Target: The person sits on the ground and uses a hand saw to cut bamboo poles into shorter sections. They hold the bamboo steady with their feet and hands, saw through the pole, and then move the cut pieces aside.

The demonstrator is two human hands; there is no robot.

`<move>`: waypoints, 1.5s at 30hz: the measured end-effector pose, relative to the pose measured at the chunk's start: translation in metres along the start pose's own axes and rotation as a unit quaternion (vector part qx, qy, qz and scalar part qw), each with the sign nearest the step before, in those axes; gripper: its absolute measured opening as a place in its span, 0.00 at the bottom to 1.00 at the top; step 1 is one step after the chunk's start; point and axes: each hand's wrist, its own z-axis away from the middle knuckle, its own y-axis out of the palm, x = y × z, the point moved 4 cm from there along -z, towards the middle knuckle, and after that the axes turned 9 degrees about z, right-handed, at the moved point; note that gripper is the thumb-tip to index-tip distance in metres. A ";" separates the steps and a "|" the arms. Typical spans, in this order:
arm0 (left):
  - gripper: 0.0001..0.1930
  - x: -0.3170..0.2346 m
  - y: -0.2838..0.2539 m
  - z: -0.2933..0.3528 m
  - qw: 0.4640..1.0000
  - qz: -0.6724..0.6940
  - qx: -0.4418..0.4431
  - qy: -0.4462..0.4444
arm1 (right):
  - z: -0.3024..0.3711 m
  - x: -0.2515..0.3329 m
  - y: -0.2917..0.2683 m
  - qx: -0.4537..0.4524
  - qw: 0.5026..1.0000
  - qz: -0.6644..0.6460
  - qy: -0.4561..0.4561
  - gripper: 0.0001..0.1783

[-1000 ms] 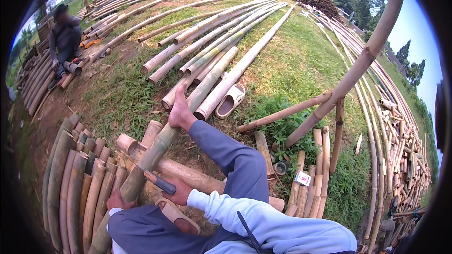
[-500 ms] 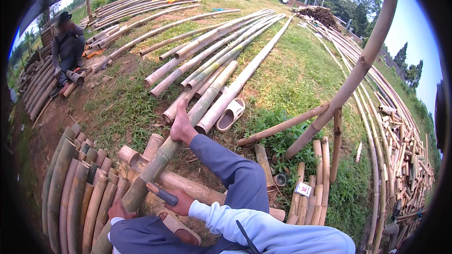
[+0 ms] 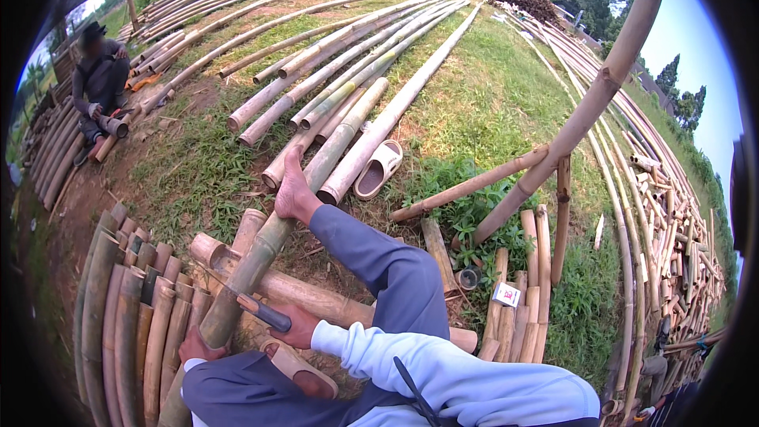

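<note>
A long greenish bamboo pole (image 3: 258,257) slants from my lap up to the far side, under my bare foot (image 3: 294,194). My left hand (image 3: 202,345) is wrapped round its lower part, close to my knee. In my closed right hand (image 3: 300,327) is a hand saw (image 3: 271,316) with a dark grip. Its thin blade lies across the pole just beyond my left hand; whether it has cut in, I cannot tell. A thicker bamboo length (image 3: 324,300) lies crosswise under the pole and has a notch near its left end.
Cut bamboo pieces (image 3: 130,300) stand bunched at left. Long poles (image 3: 348,71) lie on the grass ahead, near a loose clog (image 3: 379,169). A slanted bamboo post (image 3: 577,119) rises at right, beside a small white box (image 3: 507,295). Another person (image 3: 99,83) sits far left.
The whole view has shifted, so the scene sits higher in the picture. The saw blade shows more clearly across the pole. Both hands keep their grips.
</note>
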 end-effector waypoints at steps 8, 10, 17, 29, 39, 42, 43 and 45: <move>0.42 -0.003 0.002 -0.001 1.000 0.004 -0.005 0.002 | 0.000 -0.001 -0.001 -0.020 1.000 0.006 -0.009 0.17; 0.41 -0.005 0.001 0.000 1.000 0.004 -0.001 -0.004 | 0.001 0.002 -0.003 -0.025 1.000 -0.003 -0.013 0.16; 0.43 -0.012 -0.002 0.001 1.000 0.021 0.012 0.003 | 0.006 0.012 -0.011 -0.030 1.000 0.002 -0.002 0.14; 0.46 0.001 0.014 -0.004 0.997 0.038 -0.034 0.051 | 0.004 0.007 -0.009 -0.026 1.000 0.000 0.002 0.14; 0.43 -0.016 -0.005 0.005 0.999 0.037 -0.013 0.024 | 0.003 0.005 -0.009 -0.024 1.000 0.001 0.004 0.13; 0.42 -0.023 -0.011 0.009 0.999 0.040 -0.010 0.026 | 0.004 0.006 -0.007 -0.036 0.999 -0.008 0.002 0.13; 0.42 -0.023 -0.010 0.007 0.999 0.040 -0.009 0.024 | 0.005 0.007 -0.009 -0.035 0.999 -0.004 0.004 0.13; 0.41 -0.022 -0.005 0.004 0.999 0.040 -0.006 0.022 | 0.007 0.007 -0.012 -0.034 0.999 0.003 0.009 0.13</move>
